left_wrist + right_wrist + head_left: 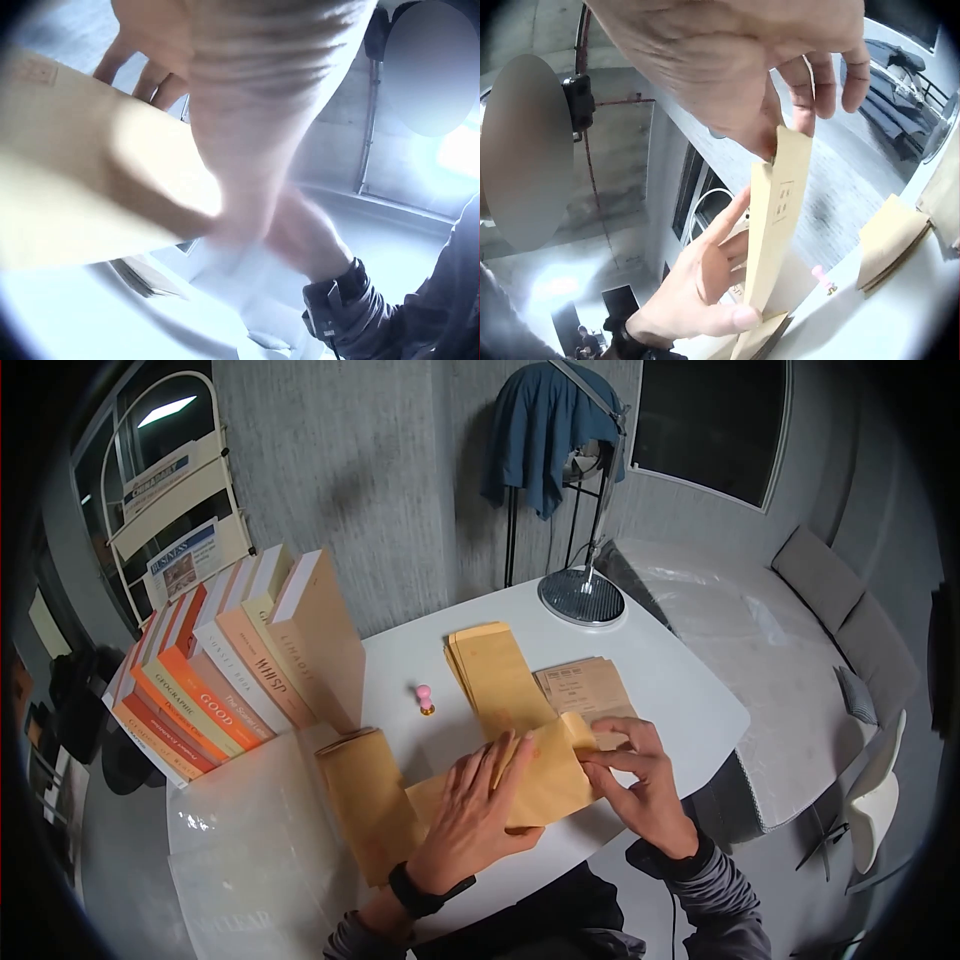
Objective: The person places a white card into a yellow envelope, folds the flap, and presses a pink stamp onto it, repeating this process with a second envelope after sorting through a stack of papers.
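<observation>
A yellow-brown paper envelope (555, 785) is held up in front of me, tilted over the white table (690, 710). My left hand (475, 810) grips its left part, fingers laid across one face and the thumb by the lower edge. At the other end, my right hand (645, 785) pinches the envelope's edge between thumb and fingertips. Small printed marks show on the envelope (780, 210) in the right wrist view. A stack of similar envelopes (490, 665) lies behind it, and another envelope bundle (365, 795) lies left of my left hand.
A pink-handled stamp (424, 696) stands on the table near a row of upright books (230, 670). Brown printed papers (595, 685) lie behind my right hand. A lamp base (582, 597) occupies the table's far corner; a white chair (875, 795) stands at the right.
</observation>
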`<state>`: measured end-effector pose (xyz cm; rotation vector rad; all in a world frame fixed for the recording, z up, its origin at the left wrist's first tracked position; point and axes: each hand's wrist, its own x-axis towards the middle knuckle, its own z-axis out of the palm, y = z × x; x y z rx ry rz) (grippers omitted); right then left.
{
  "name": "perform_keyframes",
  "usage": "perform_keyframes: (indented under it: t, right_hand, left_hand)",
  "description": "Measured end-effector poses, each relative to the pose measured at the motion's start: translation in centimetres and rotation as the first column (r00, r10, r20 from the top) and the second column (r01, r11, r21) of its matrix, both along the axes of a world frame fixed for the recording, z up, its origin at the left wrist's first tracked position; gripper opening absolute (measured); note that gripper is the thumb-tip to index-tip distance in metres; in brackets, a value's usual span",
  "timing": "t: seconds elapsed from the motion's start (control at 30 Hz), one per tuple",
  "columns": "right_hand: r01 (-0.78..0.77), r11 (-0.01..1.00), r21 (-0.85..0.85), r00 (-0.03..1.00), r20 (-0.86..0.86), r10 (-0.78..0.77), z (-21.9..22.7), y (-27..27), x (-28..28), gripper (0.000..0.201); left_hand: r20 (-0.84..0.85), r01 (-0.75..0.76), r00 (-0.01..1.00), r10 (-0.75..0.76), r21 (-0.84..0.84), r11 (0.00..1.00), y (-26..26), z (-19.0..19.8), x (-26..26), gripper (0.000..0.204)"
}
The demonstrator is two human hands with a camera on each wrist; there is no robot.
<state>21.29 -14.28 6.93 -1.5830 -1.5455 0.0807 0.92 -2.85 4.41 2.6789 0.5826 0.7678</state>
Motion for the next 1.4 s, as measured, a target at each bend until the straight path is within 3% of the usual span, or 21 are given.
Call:
perform_keyframes:
  t: [0.07,0.17,0.27,0.37,0.47,0.57,0.67,0.77,0.83,0.93,1.07,1.13,1.17,1.3,1.4]
  right_hand:
    - [-0.023,0.999,0.026,0.993,0.118,0.02,0.8,0.5,-0.6,0.018]
    - [-0.227,0.968,-0.108,0.96,-0.19,0.204,0.6,1.0,-0.1,0.02]
    - [-0.287,0.954,-0.089,0.886,-0.402,0.229,2.0,1.4,-0.2,0.023]
    - [-0.267,0.958,-0.109,0.91,-0.357,0.213,4.6,1.3,-1.3,0.029]
    - [-0.266,0.961,-0.072,0.933,-0.272,0.237,4.2,2.0,-1.3,0.032]
    - [-0.292,0.956,-0.033,0.956,0.005,0.292,4.8,2.6,-1.6,0.033]
    - [-0.273,0.952,-0.141,0.957,0.056,0.283,5.7,2.9,-2.0,0.027]
    - [-0.316,0.94,-0.126,0.947,-0.108,0.303,6.3,3.1,-2.2,0.024]
    - [-0.321,0.945,-0.07,0.946,-0.072,0.316,6.6,3.0,-2.1,0.019]
    - [-0.328,0.945,-0.001,0.942,-0.078,0.327,7.1,3.0,-2.2,0.014]
    - [-0.344,0.938,-0.05,0.935,-0.113,0.337,6.9,2.9,-2.1,0.015]
    - [-0.3,0.953,0.04,0.883,-0.367,0.294,5.9,2.9,-3.1,0.019]
    - [-0.27,0.959,0.079,0.83,-0.486,0.274,5.5,2.9,-3.5,0.022]
    - [-0.362,0.927,0.099,0.71,-0.615,0.343,4.7,3.0,-3.4,0.024]
    - [-0.37,0.928,0.04,0.736,-0.598,0.318,2.4,3.1,-2.1,0.021]
  left_hand:
    - [0.019,-0.017,1.0,0.017,0.011,1.0,0.0,0.2,-0.1,0.102]
    - [0.062,-0.047,0.997,0.046,0.02,0.999,0.0,0.4,-0.2,0.102]
    - [0.145,-0.055,0.988,0.055,-0.003,0.998,-0.2,0.7,-0.2,0.101]
    - [0.255,-0.065,0.965,0.069,-0.024,0.998,-0.5,0.7,-0.2,0.099]
    - [0.332,-0.074,0.941,0.069,0.005,0.997,-0.7,0.7,0.0,0.1]
    - [0.376,-0.096,0.924,0.074,0.041,0.995,-0.7,0.2,0.2,0.101]
    - [0.405,-0.09,0.911,0.073,0.022,0.996,-0.9,-0.1,0.4,0.106]
    - [0.437,-0.063,0.896,0.08,-0.053,0.997,-1.0,0.2,0.4,0.11]
    - [0.44,-0.029,0.894,0.089,-0.141,0.99,-1.1,1.0,0.0,0.112]
    - [0.643,0.295,0.765,0.037,-0.401,0.867,-0.9,1.1,-0.2,0.105]
    - [0.629,0.301,0.773,0.085,-0.481,0.823,-0.2,1.8,-1.6,0.073]
    - [0.6,0.285,0.789,0.133,-0.549,0.785,0.1,2.2,-2.3,0.058]
    - [0.661,0.257,0.717,0.222,-0.547,0.797,0.0,2.2,-1.7,0.031]
    - [0.653,0.294,0.734,0.188,-0.554,0.779,0.4,2.1,-2.4,0.022]
    - [0.661,0.351,0.727,0.185,-0.589,0.727,0.9,1.6,-2.3,0.019]
